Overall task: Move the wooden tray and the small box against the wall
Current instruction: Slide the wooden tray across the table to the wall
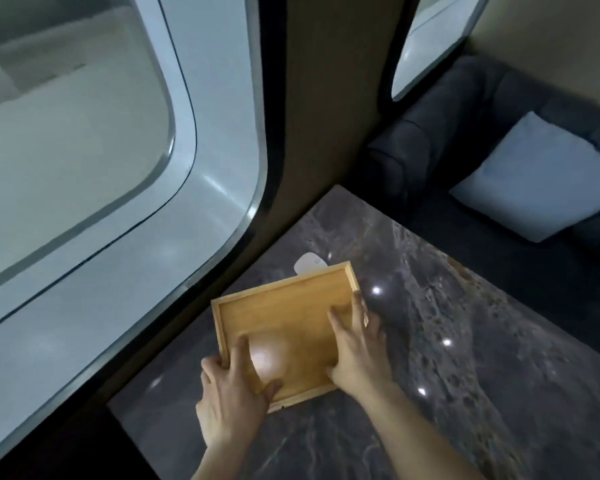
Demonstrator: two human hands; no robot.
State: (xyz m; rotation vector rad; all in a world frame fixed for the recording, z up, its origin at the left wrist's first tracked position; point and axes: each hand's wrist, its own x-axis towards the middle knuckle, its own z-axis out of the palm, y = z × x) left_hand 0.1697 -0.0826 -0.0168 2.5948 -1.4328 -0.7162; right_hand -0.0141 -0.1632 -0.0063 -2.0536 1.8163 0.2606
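Note:
A shallow square wooden tray (288, 320) lies on the dark marble table (465, 358), its left side close to the wall below the window. My left hand (232, 400) grips the tray's near-left corner, thumb inside the rim. My right hand (355, 351) holds the right edge, fingers spread over the rim and the tray floor. A small white box (309, 262) with rounded corners peeks out just beyond the tray's far edge, partly hidden by it.
A large rounded window (101, 168) fills the left side, with a brown wall panel (319, 116) beside it. Beyond the table stands a dark sofa (447, 133) carrying a light blue cushion (541, 181).

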